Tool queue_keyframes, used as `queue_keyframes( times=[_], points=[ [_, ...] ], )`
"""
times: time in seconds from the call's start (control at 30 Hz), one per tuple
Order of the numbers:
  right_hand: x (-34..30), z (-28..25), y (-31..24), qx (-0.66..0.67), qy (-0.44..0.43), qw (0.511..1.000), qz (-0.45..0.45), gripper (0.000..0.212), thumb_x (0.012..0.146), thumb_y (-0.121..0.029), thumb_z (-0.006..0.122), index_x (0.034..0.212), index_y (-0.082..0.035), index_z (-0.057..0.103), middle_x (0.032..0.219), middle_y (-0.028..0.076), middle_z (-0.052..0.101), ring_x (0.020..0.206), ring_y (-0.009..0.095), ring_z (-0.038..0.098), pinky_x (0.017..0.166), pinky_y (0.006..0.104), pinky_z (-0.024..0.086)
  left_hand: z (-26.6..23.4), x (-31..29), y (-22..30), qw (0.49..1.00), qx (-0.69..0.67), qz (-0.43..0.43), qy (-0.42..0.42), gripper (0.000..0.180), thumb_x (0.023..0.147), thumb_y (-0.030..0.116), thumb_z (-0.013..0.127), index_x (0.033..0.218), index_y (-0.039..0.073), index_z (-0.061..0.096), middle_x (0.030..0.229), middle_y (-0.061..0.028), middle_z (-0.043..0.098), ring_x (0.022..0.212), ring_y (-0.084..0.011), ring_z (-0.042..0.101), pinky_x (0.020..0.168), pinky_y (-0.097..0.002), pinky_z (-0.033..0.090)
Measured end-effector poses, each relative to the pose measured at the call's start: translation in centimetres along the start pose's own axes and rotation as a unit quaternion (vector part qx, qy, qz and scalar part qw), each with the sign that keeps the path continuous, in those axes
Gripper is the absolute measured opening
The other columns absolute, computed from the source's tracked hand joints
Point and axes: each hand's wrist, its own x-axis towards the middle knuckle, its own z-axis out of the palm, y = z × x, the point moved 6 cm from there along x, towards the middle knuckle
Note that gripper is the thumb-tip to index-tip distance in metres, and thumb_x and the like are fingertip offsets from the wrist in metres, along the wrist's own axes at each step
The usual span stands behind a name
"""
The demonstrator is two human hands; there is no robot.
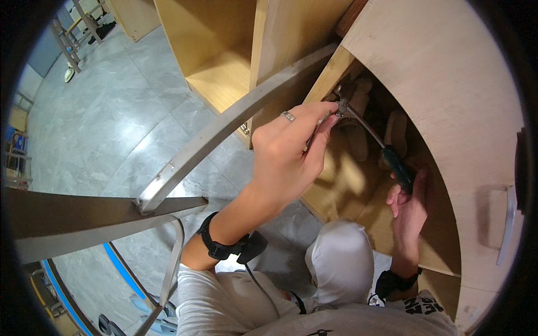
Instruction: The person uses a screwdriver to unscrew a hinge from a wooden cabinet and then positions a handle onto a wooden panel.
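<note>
My left hand (286,148) reaches into the opening of a wooden cabinet (325,75). Its thumb and fingers pinch a metal hinge (341,106) beside the cabinet's front edge. Fingers cover part of the hinge. From the right, my right hand (410,203) is closed round the dark green handle of a screwdriver (397,167). The screwdriver slants up and left, with its shaft reaching the hinge by my left fingertips. Whether the tip sits in a screw is too small to make out.
A pale cabinet panel with a silver handle (509,225) curves along the right. Pale, shoe-like things (356,137) lie in shadow inside the cabinet. A grey metal frame (196,148) crosses at left, over a grey tiled floor (106,129). Another open wooden cabinet (221,78) stands beyond.
</note>
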Motion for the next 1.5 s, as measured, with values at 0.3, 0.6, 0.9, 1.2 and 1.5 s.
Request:
queue_keyframes(
  times=[0.3, 0.6, 0.9, 1.2, 1.5],
  points=[
    [-0.3, 1.2, 0.6, 0.035, 0.1, 0.994, 0.025, 0.037, 0.094, -0.021, 0.047, 0.127, -0.006, 0.04, 0.082, 0.008, 0.056, 0.054, 0.009, 0.047, 0.046, 0.0175, 0.03, 0.3, -0.5, -0.6, 1.0, 0.003, -0.007, -0.006, 0.014, 0.08, -0.006, 0.06, 0.093, -0.004, 0.065, 0.075, -0.0105, 0.066, 0.058, -0.011, 0.064, 0.051, -0.0202, 0.047],
    [0.2, 0.5, 0.5, -0.033, 0.08, 0.994, -0.067, 0.045, 0.092, -0.025, 0.05, 0.131, -0.005, 0.036, 0.092, 0.008, 0.056, 0.064, 0.011, 0.049, 0.048, 0.0195, 0.032, 0.4, -0.2, -0.2, 1.0, 0.007, -0.002, -0.005, 0.014, 0.08, -0.006, 0.061, 0.093, -0.004, 0.065, 0.077, -0.0111, 0.067, 0.058, -0.011, 0.064, 0.05, -0.0201, 0.047],
    [-0.3, 0.0, 0.7, -0.032, 0.105, 0.994, 0.002, 0.05, 0.092, -0.024, 0.052, 0.135, -0.007, 0.033, 0.095, 0.007, 0.057, 0.06, 0.012, 0.049, 0.045, 0.0194, 0.032, 0.0, -0.2, 0.1, 1.0, 0.024, -0.004, -0.007, 0.014, 0.079, -0.006, 0.062, 0.092, -0.004, 0.065, 0.078, -0.0106, 0.067, 0.056, -0.0114, 0.064, 0.048, -0.0199, 0.045],
    [0.0, 1.3, 0.6, -0.068, 0.098, 0.992, 0.025, 0.045, 0.094, -0.022, 0.049, 0.133, -0.005, 0.035, 0.087, 0.005, 0.054, 0.058, 0.011, 0.047, 0.046, 0.0208, 0.032, -0.2, -0.8, -0.6, 1.0, 0.013, -0.013, 0.002, 0.017, 0.076, -0.006, 0.063, 0.092, -0.002, 0.065, 0.078, -0.0116, 0.066, 0.056, -0.0159, 0.062, 0.049, -0.0233, 0.045],
    [0.7, 0.9, 0.4, -0.054, 0.094, 0.993, 0.05, 0.021, 0.097, -0.024, 0.043, 0.097, -0.004, 0.049, 0.078, 0.009, 0.056, 0.04, 0.008, 0.039, 0.034, 0.02, 0.024, 0.8, -1.0, -2.2, 0.987, -0.05, -0.152, 0.004, 0.018, 0.077, -0.001, 0.066, 0.095, 0.001, 0.066, 0.067, -0.0063, 0.064, 0.053, -0.0057, 0.057, 0.047, -0.0199, 0.041]
  ],
)
